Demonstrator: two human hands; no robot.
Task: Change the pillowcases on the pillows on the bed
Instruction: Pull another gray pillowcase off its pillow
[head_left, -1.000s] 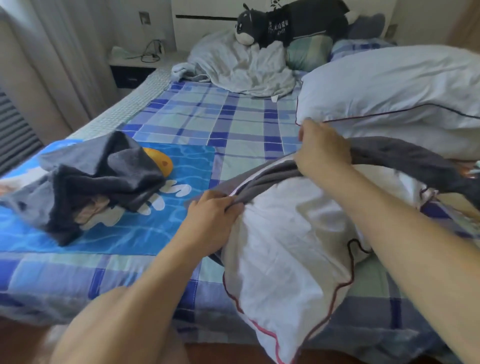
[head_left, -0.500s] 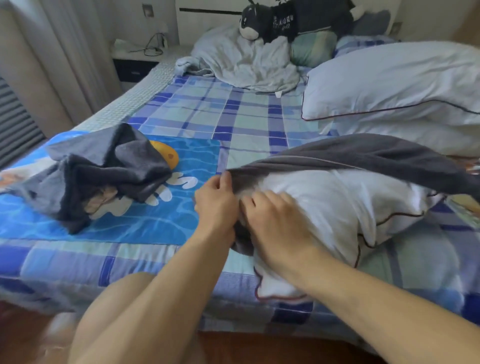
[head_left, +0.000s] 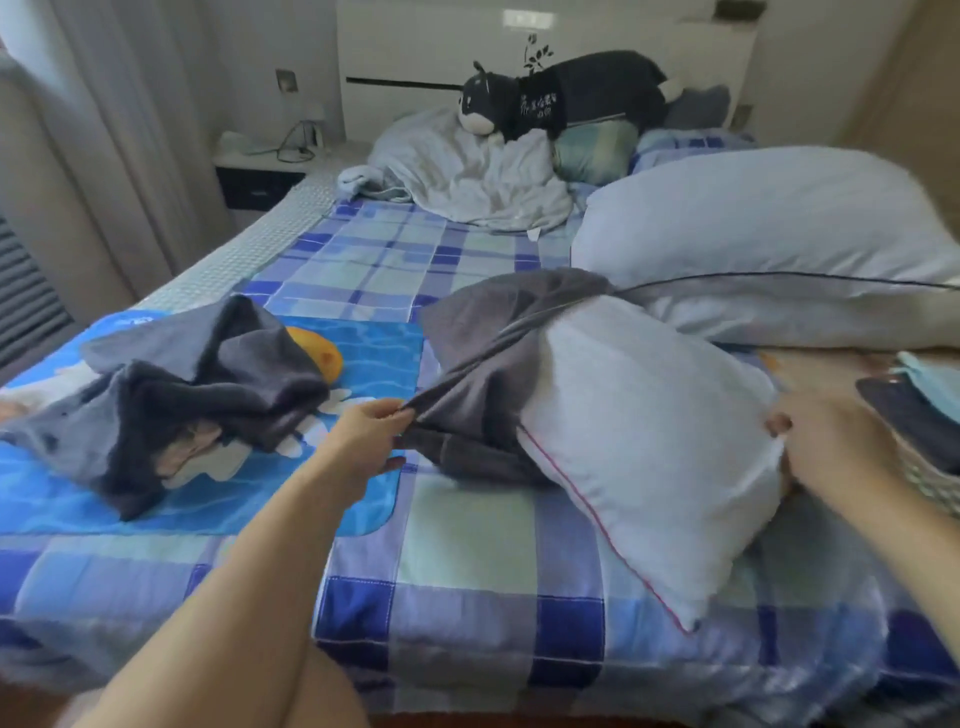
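Bed: blue checked sheet, pillows and cloth piled on it.
Left hand: grey pillowcase edge is pinched between thumb and fingers, cloth drawn taut.
Right hand: far end of white pillow is gripped, fingers partly hidden.
Grey pillowcase: bunched over the pillow's left end, most of pillow bared.
Dark cloth heap: left, on blue mat.
Second pillow: behind, lying flat.
Plush toy: at headboard.
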